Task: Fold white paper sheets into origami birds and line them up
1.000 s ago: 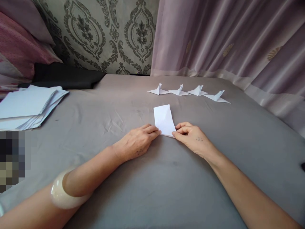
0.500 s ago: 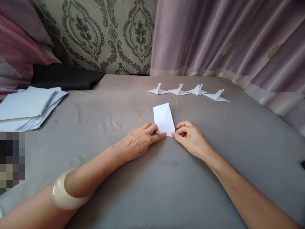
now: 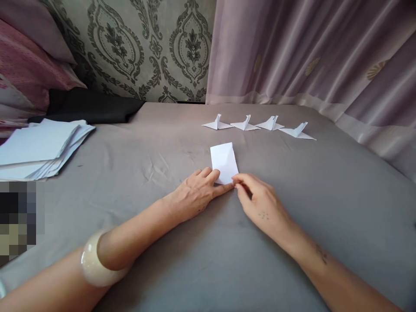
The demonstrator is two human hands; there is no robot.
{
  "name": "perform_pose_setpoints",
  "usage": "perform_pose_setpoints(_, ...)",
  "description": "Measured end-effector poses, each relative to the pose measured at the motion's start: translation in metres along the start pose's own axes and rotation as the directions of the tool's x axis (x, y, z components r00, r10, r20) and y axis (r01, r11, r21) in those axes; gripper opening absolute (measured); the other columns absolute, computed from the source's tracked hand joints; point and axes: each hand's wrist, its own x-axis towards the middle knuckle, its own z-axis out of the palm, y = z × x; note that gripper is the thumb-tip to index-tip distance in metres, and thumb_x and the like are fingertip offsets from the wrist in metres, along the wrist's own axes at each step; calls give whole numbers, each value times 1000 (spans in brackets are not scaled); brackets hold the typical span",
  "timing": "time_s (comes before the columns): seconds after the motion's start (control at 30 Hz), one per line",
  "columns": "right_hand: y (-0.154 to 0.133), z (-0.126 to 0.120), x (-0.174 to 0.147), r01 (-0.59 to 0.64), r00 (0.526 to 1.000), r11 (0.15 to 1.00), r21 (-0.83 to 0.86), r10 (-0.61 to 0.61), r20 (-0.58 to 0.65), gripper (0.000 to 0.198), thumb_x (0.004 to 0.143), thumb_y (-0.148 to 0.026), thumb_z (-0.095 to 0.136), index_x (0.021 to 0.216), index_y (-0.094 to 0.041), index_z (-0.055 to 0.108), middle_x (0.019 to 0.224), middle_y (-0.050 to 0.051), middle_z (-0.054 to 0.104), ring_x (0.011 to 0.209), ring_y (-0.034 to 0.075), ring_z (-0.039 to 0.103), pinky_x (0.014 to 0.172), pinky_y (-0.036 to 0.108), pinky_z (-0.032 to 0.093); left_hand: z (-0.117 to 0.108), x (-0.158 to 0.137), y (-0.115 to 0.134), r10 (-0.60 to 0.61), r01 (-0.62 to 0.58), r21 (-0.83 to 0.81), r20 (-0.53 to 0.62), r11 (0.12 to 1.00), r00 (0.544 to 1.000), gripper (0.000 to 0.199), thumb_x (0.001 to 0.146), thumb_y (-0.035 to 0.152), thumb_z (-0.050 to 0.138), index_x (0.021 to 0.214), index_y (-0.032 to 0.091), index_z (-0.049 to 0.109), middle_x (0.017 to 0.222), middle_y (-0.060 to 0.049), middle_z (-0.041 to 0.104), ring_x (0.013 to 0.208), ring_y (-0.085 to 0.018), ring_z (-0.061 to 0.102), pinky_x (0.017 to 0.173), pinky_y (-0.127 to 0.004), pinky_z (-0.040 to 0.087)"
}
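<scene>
From the head camera: a folded white paper (image 3: 225, 161) is laid flat on gray cloth (image 3: 208, 247), and there it is, caught between two bare hands! At the paper's near left corner, it is pressed down by the left hand (image 3: 196, 193), fingers curled, one digit stretched out along the near edge; whether anything is pinched in that grip cannot be told. At the paper's near right corner, a narrow grip: the edge is held by the right hand (image 3: 261, 199) between thumb and forefinger, right beside that outstretched digit.

Beyond the paper, mostly to its right, four paper birds (image 3: 270, 124) are lined up in a row. Well to the paper's left, loose white sheets (image 3: 35, 141) are piled, and behind them, beyond and left of the paper, a black cloth (image 3: 94, 106) is spread. Farthest beyond the paper, a patterned wall (image 3: 156, 52) is seen, flanked on the right by a mauve curtain (image 3: 292, 52). Nearer than the paper, to its left, a pale bangle (image 3: 89, 262) is worn on the left arm.
</scene>
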Motion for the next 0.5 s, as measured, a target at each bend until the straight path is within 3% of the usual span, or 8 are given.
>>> perform_pose_setpoints(0.13, -9, 8, -10, 140, 985, 970, -198, -117, 125, 33, 94, -11, 35, 113, -18, 61, 105, 8, 66, 94, 21, 61, 78, 33, 49, -1, -10, -4, -21, 21, -66, -2, 998, 1000, 51, 88, 8, 38, 137, 17, 47, 111, -11, 56, 96, -22, 53, 78, -31, 51)
perform_pose_setpoints(0.3, -13, 10, -14, 226, 969, 897, -380, -167, 182, 37, 98, -22, 37, 126, -15, 58, 101, 10, 63, 87, 22, 58, 68, 34, 49, -6, -18, -15, -133, 129, -124, -25, 984, 991, 44, 87, 5, 38, 119, 23, 62, 107, -7, 62, 96, -21, 58, 65, -26, 51)
perform_pose_setpoints(0.5, -19, 10, -8, 250, 961, 866, -432, -169, 218, 41, 97, -31, 39, 132, -19, 57, 95, 8, 57, 82, 20, 54, 68, 35, 49, -6, -14, -22, -322, 292, -282, -67, 914, 944, 40, 84, 2, 38, 91, 22, 72, 97, -4, 68, 92, -18, 61, 59, -22, 47)
